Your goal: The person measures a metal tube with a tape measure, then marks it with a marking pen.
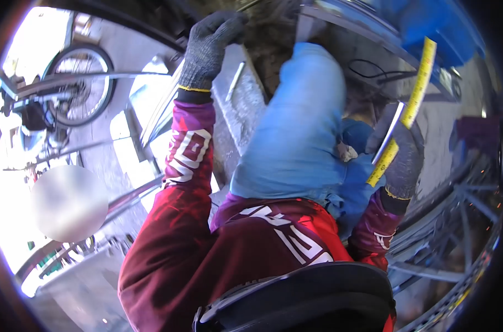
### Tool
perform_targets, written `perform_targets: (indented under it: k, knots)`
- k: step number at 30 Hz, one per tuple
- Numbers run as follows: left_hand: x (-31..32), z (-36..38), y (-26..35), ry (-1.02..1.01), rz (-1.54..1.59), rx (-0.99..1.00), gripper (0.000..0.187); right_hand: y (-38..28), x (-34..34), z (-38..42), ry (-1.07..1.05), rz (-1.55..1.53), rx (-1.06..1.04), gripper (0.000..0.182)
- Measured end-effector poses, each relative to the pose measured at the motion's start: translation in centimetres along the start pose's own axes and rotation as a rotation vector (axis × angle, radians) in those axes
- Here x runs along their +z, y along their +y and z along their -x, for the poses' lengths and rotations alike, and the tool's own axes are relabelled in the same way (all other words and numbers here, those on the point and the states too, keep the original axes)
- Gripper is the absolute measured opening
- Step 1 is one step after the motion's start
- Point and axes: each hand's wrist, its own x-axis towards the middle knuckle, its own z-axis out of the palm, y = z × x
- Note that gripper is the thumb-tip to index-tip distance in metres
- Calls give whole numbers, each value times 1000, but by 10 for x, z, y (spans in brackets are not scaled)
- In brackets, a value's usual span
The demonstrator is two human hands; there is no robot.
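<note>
My right hand [404, 160], in a dark grey glove, is closed around a yellow tape measure [420, 83]. The tape's blade sticks out above and below the fingers. A shiny narrow metal strip [391, 130] lies along the blade in the same grip. My left hand [210, 50], gloved alike with a yellow cuff edge, is raised at the upper left beside a dark metal bar [146, 27]. Its fingers are bent together, and whatever is under them is hidden. Below it is a grey metal plate [237, 105] with a pale thin stick [236, 81] on it.
My bent leg in blue jeans [295, 122] is between both hands. A blue machine or box [445, 33] stands at the upper right, near a black cable [373, 72]. Metal framework [445, 232] fills the lower right, with small sparks nearby. A wheeled vehicle [80, 83] stands left.
</note>
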Motion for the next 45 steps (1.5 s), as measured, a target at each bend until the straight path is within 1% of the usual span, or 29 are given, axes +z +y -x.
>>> perform_targets:
  k: [2, 3, 4, 6, 8, 9, 10, 12, 14, 15, 17, 18, 19, 21, 22, 24, 25, 27, 28, 29, 30, 31, 32, 33, 36, 38, 42, 43, 45]
  knots:
    - [-23, 14, -20, 79, -138, -179, 30, -7, -4, -32, -59, -12, 0, 40]
    - [-57, 41, -49, 97, -141, -223, 28, 17, 17, -15, -55, -38, -14, 40]
    - [-73, 54, -60, 134, -142, -284, 27, 12, 28, -16, -68, -55, -12, 40]
    - [-71, 71, -73, 72, -461, -371, 25, 4, 37, -17, -85, -58, -24, 40]
    - [-63, 78, -114, 1, -816, -255, 39, -4, 43, -14, -88, -65, -7, 39]
    - [-43, 76, -114, 40, -971, -399, 48, -8, 42, -14, -118, -48, -2, 39]
    - [-29, 83, -114, 79, -1057, -397, 48, 3, 45, -12, -82, -133, 22, 37]
    - [-20, 79, -134, -24, -1113, -403, 42, -3, 48, -14, -201, -165, -41, 34]
    - [-18, 79, -140, 14, -1145, -376, 37, -6, 58, -12, -151, -165, -26, 31]
    - [-20, 74, -137, -24, -1159, -422, 34, -9, 60, -12, -98, -180, -44, 31]
    - [-33, 70, -150, -72, -1219, -384, 31, -12, 66, -11, -241, -197, -92, 30]
    - [-37, 69, -153, -83, -1241, -369, 30, -9, 65, -11, -218, -209, -106, 30]
    - [-40, 67, -155, -94, -1246, -348, 30, -5, 64, -12, -219, -208, -67, 30]
    - [-47, 65, -154, -161, -1220, -380, 30, 1, 60, -14, -231, -209, -12, 32]
    - [-47, 64, -149, -166, -1223, -368, 30, 2, 59, -14, -223, -214, -19, 32]
    - [-48, 62, -141, -97, -1109, -409, 30, 2, 60, -14, -238, -282, -68, 34]
    - [-46, 60, -137, -102, -1113, -400, 30, 1, 59, -16, -231, -287, -75, 34]
    - [-44, 60, -132, -2, -859, -347, 23, 0, 58, -18, -235, -302, -108, 11]
    - [-45, 63, -131, 52, -731, -322, 20, 0, 59, -19, -237, -302, -109, 11]
    - [-68, 62, -163, -101, -955, -24, 20, 0, 59, -20, -232, -342, -99, 12]
    - [-86, 60, -201, -97, -958, -24, 20, 0, 60, -20, -226, -383, -89, 13]
    - [-103, 58, -237, -33, -690, -129, 22, 0, 64, -18, -230, -385, -92, 13]
    - [-100, 54, -240, 26, -416, -228, 25, -2, 63, -18, -216, -358, -93, 12]
    - [-98, 57, -240, 45, -247, -264, 30, -4, 62, -19, -203, -331, -96, 11]
    - [-99, 50, -248, -6, -232, -251, 30, -4, 61, -24, -227, -339, -145, 12]
    - [-100, 48, -254, -50, -226, -244, 30, -7, 60, -25, -216, -344, -118, 12]
    - [-11, -38, -276, -136, -215, -237, 31, -5, 61, -27, -207, -345, -84, 14]
    - [17, -73, -282, -155, -211, -239, 31, -4, 62, -27, -214, -342, -79, 14]
    - [49, -129, -292, -173, -199, -246, 31, -7, 67, -28, -189, -348, -77, 17]
